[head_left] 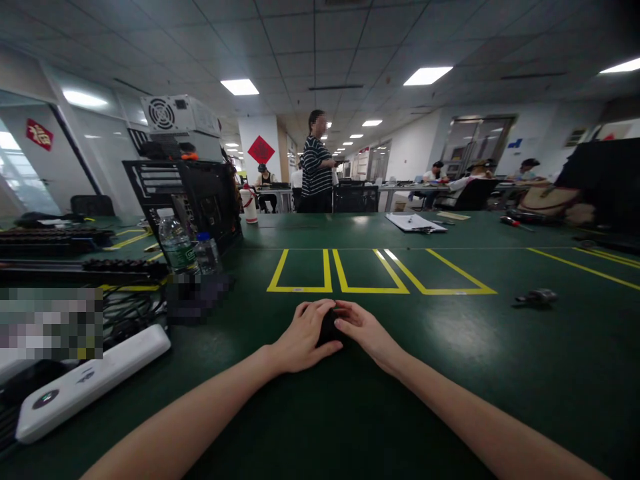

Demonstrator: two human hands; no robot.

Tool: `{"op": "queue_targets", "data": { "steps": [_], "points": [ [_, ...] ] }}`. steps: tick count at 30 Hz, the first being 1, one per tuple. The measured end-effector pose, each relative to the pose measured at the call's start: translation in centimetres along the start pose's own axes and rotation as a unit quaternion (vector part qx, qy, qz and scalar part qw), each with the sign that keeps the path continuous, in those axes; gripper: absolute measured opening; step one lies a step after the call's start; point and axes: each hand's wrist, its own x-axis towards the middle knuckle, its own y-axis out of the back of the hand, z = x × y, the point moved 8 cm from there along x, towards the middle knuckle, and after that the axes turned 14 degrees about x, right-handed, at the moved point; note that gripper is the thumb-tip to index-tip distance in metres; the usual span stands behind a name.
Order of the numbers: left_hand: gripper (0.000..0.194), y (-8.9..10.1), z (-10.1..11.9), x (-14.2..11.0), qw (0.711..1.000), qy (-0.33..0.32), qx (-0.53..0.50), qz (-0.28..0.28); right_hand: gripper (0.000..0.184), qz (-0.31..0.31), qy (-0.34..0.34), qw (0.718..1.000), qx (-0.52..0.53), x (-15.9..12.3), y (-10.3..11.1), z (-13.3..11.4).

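Note:
A small dark, rounded object [329, 328] sits between my two hands, low over the green tabletop [280, 427]; its kind is hidden by my fingers. My left hand [303, 337] curves round its left side, thumb along the near edge. From the right, my right hand [369, 333] closes on it with thumb and fingers, and the fingertips of both hands meet at the top. Just beyond lie rectangles of yellow tape [300, 290] stuck to the table.
To the left are an open computer case [207, 200], water bottles [176, 243], cables and a white power strip [95, 383]. A small dark part [537, 298] lies at right. A clipboard [415, 223] is farther back. A person [317, 167] stands beyond the table; others sit behind.

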Motion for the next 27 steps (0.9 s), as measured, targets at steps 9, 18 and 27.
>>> {"op": "queue_targets", "data": {
  "steps": [9, 18, 27],
  "points": [
    [0.080, -0.4, -0.6, -0.3, 1.000, -0.005, -0.020, -0.002, 0.032, -0.072, -0.017, 0.992, -0.102, -0.1, -0.8, 0.1],
    [0.081, -0.2, 0.0, -0.3, 1.000, -0.030, -0.003, 0.003, 0.028, -0.097, 0.007, 0.983, -0.158, -0.7, -1.0, 0.0],
    [0.081, -0.2, 0.2, -0.5, 0.999, -0.038, 0.002, 0.000, 0.032, -0.099, 0.036, 0.971, -0.217, -1.5, -1.7, -0.6]
  ]
}}
